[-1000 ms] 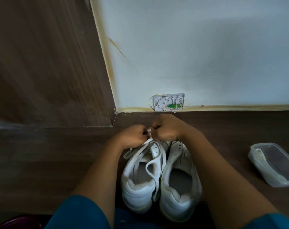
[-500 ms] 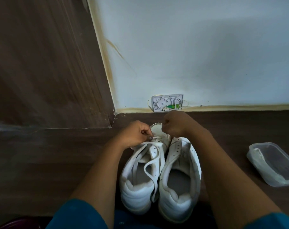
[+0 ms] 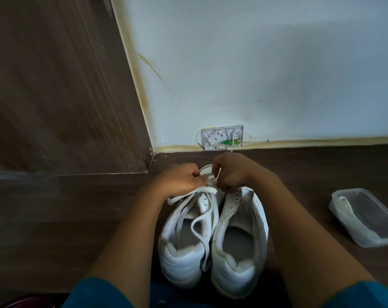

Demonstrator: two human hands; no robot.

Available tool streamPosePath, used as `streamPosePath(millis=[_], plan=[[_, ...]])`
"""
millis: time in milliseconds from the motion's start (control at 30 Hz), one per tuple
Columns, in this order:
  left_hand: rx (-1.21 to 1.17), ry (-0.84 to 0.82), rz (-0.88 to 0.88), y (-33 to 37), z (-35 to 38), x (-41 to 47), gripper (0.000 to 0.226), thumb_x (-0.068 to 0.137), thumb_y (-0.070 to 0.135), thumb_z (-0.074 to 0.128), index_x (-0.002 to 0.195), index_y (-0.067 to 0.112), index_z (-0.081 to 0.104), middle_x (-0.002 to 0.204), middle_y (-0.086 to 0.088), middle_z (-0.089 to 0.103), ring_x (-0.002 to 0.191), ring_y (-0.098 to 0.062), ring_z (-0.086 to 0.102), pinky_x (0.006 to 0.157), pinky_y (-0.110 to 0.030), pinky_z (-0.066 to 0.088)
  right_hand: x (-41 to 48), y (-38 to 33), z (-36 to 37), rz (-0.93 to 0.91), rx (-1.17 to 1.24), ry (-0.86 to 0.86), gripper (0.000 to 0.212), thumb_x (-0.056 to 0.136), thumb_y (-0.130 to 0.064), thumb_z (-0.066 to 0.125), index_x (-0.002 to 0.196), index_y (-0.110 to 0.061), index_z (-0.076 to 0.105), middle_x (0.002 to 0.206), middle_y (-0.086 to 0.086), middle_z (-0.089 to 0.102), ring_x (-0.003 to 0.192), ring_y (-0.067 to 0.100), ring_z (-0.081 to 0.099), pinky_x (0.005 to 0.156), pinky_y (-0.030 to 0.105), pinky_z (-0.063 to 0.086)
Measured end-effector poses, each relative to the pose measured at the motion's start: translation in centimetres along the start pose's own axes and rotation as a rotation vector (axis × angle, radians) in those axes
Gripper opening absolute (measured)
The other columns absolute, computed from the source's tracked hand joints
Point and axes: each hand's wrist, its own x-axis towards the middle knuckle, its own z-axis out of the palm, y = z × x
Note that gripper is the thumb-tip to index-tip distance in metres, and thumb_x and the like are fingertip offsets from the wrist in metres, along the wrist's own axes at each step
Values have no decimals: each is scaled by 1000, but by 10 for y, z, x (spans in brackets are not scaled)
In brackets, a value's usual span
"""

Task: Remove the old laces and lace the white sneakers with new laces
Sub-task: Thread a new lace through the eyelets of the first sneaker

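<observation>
Toes of the left shoe (image 3: 182, 265) and right shoe (image 3: 235, 274) are hidden under the left hand (image 3: 182, 178) and right hand (image 3: 230, 172). The lace (image 3: 189, 196) vanishes into their curled fingers, probably pinched by both. Box (image 3: 364, 242): cut by the right edge, pale contents indistinct. Wall plate (image 3: 222, 137): parts too small to identify. Dark red object (image 3: 26, 302): cut by the bottom edge.

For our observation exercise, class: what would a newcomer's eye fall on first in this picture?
First, two white sneakers at bottom centre, heels toward the camera: the left sneaker carries a loose lace, the right sneaker shows bare eyelets. Above them the left hand and right hand pinch that lace at the toe end. A clear plastic container lies on the floor at right.
</observation>
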Motion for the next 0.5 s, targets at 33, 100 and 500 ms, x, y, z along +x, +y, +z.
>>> streamPosePath(millis=[33,100,500], plan=[[-2,-51,-11,1,-3,-3,38,82,55,59,90,18,60,76,8,54,72,-9,49,65,-29,38,0,0,-1,4,25,9,20,78,9,61,89,-7,62,61,10,59,36,9,55,40,20,45],[-26,-121,-3,0,-8,-10,33,76,47,71,88,17,62,66,11,51,62,-7,45,59,-26,35,0,-1,0,8,62,5,14,80,2,68,90,-4,61,61,10,59,44,14,57,50,28,51],[-122,-421,-74,-2,-38,-48,40,65,40,82,88,15,60,53,3,62,51,-6,55,68,-29,41,-2,-9,4,36,-56,-47,29,82,-21,69,67,4,67,64,16,69,44,20,58,46,24,48]])
